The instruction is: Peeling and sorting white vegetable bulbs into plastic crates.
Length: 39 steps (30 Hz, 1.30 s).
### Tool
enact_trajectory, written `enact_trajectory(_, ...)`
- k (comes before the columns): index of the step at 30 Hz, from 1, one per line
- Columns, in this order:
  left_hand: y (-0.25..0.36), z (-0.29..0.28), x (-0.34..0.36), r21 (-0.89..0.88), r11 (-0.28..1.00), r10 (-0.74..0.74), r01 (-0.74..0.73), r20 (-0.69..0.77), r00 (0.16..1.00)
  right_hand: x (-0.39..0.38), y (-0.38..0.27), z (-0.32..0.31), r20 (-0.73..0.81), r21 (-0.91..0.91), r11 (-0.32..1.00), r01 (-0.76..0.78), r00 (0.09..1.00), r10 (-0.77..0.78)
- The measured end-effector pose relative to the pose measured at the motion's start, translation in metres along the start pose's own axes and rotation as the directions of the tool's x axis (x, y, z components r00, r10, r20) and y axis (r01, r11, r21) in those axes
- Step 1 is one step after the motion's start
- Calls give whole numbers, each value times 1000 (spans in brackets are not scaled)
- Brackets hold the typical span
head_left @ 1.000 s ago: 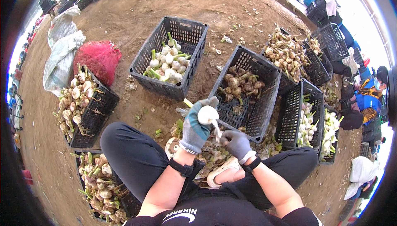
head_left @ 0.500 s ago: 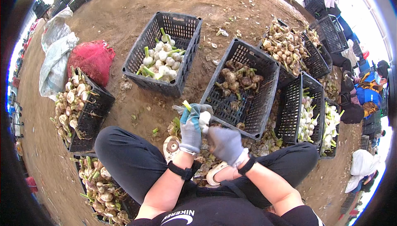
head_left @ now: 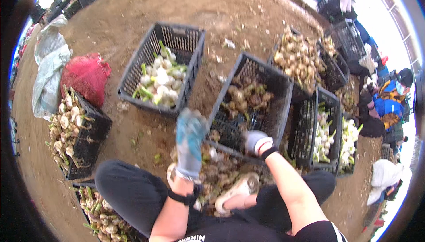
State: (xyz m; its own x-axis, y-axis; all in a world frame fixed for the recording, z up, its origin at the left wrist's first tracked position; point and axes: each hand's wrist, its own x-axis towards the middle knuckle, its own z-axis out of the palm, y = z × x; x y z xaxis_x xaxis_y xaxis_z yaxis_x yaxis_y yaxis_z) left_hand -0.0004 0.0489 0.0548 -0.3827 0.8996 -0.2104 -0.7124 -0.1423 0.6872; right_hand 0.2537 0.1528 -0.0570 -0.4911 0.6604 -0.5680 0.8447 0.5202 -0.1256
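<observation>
My left hand (head_left: pixel 191 140), in a grey and blue work glove, is raised just in front of the near edge of a black crate (head_left: pixel 126 96) of cleaned white garlic bulbs (head_left: pixel 161 80) with green stems. Motion smears its fingers, and no bulb can be made out in it. My right hand (head_left: pixel 257 143), gloved in grey, reaches over the near side of a second black crate (head_left: pixel 211 119). Its fingertips are blurred against the dark crate. Farther inside that crate lies a small heap of brown, uncleaned garlic (head_left: pixel 245 98).
Crates of uncleaned garlic stand at left (head_left: pixel 64 127), lower left (head_left: pixel 104 217) and upper right (head_left: pixel 297 60). Two crates of white garlic (head_left: pixel 324 135) are at right. A red mesh sack (head_left: pixel 86 78) lies far left. Peelings (head_left: pixel 221 166) litter the ground between my feet. A co-worker (head_left: pixel 389 102) sits far right.
My hands have moved apart: the left forward toward the white garlic crate, the right forward to the brown garlic crate. The white bulb between them no longer shows there. The view has shifted slightly.
</observation>
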Motion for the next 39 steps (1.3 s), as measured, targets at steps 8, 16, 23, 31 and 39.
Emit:
enact_trajectory(8,-21,1,-5,250,967,-64,44,73,995,44,6,81,233,-255,966,-35,968,96)
enact_trajectory(16,-45,-21,-10,841,460,19,-285,312,950,-6,-44,-90,-341,371,928,40,935,96)
enact_trajectory(23,-17,-1,-18,432,895,-31,-114,315,949,-71,-81,-126,-578,700,508,502,816,-11)
enact_trajectory(31,-2,13,-33,430,884,105,-185,204,973,-91,-117,-117,-810,386,840,382,577,110)
enact_trajectory(39,-3,25,-38,789,450,279,-418,320,905,-122,-126,-121,-575,688,674,270,769,279)
